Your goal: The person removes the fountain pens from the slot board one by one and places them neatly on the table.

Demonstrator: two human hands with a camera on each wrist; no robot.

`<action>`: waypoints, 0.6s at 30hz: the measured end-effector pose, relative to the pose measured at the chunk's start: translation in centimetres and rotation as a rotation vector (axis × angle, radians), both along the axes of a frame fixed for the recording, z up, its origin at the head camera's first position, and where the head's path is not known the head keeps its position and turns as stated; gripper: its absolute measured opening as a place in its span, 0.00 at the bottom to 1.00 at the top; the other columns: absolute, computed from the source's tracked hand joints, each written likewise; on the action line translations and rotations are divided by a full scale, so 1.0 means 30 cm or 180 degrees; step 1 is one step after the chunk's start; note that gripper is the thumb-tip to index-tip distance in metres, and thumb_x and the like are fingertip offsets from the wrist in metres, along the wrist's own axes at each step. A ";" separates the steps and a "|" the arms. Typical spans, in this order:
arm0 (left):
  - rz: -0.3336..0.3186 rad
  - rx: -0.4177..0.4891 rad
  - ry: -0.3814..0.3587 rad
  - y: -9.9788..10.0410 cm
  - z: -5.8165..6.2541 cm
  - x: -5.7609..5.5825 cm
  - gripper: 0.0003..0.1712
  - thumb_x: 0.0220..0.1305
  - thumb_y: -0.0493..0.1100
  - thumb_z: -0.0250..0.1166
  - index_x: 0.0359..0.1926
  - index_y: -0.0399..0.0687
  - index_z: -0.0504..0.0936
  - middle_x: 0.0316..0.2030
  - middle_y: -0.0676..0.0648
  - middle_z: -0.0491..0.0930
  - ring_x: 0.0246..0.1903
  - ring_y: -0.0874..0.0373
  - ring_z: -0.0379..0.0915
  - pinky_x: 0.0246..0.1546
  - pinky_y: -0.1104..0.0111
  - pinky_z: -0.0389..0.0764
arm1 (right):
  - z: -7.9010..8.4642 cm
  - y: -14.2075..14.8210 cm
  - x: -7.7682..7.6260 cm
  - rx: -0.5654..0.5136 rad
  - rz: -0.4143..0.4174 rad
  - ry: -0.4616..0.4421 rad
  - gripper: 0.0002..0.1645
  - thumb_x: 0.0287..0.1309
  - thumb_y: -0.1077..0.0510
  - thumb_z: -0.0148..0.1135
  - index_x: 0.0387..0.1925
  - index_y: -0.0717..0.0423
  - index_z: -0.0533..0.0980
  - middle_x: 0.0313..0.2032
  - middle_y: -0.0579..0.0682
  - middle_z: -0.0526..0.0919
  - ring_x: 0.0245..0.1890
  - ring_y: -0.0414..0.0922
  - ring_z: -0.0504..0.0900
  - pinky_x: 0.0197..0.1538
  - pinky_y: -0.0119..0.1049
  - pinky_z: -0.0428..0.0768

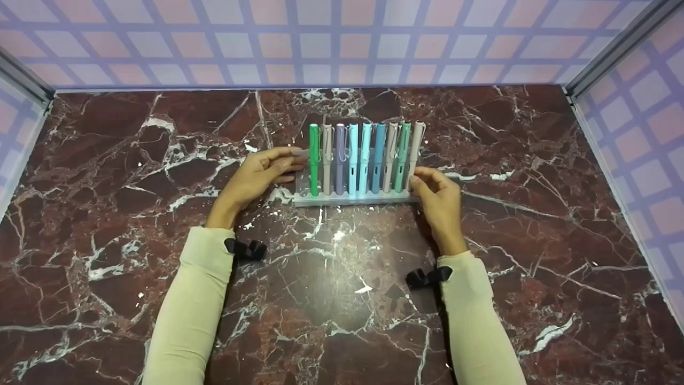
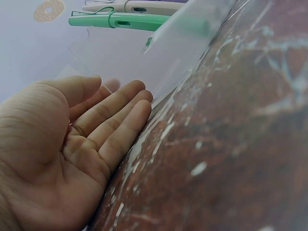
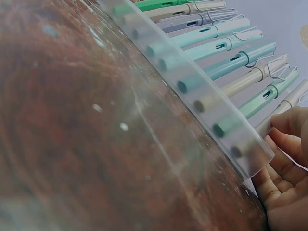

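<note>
Pink-and-white checked walls (image 1: 352, 48) enclose a dark red marbled tabletop (image 1: 342, 299). On it, toward the far side and near the middle, stands a clear pen stand (image 1: 355, 201), with nine pens (image 1: 365, 160) upright in a row — bright green at the left end, beige at the right. The right hand (image 1: 441, 200) grips the stand's right end, its thumb close against the last beige pen (image 1: 416, 147); whether it presses that pen, I cannot tell. The left hand (image 1: 262, 171) has its fingers nearly straight, touching the clear panel (image 2: 137, 53) beyond the bright green pen (image 1: 313, 160). Good handling here probably means matched, gentle pressure from both ends — the base flat, the right thumb light, so that no pen tips or slides. Pale sleeves (image 1: 195, 310) with black straps (image 1: 247, 249) at the wrists extend from the near edge.
</note>
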State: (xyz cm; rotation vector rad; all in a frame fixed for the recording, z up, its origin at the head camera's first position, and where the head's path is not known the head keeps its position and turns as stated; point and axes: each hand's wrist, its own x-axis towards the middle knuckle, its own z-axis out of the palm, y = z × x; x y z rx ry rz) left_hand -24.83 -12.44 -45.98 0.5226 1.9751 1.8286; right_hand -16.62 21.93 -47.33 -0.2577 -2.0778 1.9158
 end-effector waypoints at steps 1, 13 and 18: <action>0.0002 -0.0002 0.0000 0.000 0.000 0.000 0.21 0.78 0.40 0.51 0.67 0.41 0.72 0.65 0.38 0.74 0.63 0.45 0.74 0.61 0.61 0.81 | 0.000 0.000 0.000 0.0018 0.0001 -0.0006 0.09 0.62 0.70 0.63 0.43 0.71 0.81 0.32 0.47 0.85 0.30 0.38 0.81 0.36 0.27 0.83; 0.0008 0.0003 0.0010 -0.001 -0.002 0.000 0.21 0.78 0.40 0.52 0.67 0.40 0.72 0.64 0.38 0.75 0.62 0.45 0.74 0.61 0.60 0.81 | 0.003 -0.001 -0.001 0.0042 0.0011 -0.0009 0.11 0.62 0.71 0.62 0.46 0.72 0.81 0.31 0.44 0.86 0.29 0.37 0.81 0.36 0.26 0.82; 0.0024 0.0013 0.0000 0.001 -0.001 0.001 0.21 0.78 0.40 0.52 0.66 0.41 0.73 0.64 0.38 0.76 0.62 0.45 0.75 0.61 0.61 0.81 | 0.002 0.000 -0.001 0.0010 -0.0002 -0.0020 0.10 0.62 0.71 0.63 0.45 0.72 0.81 0.31 0.43 0.85 0.30 0.36 0.80 0.36 0.26 0.81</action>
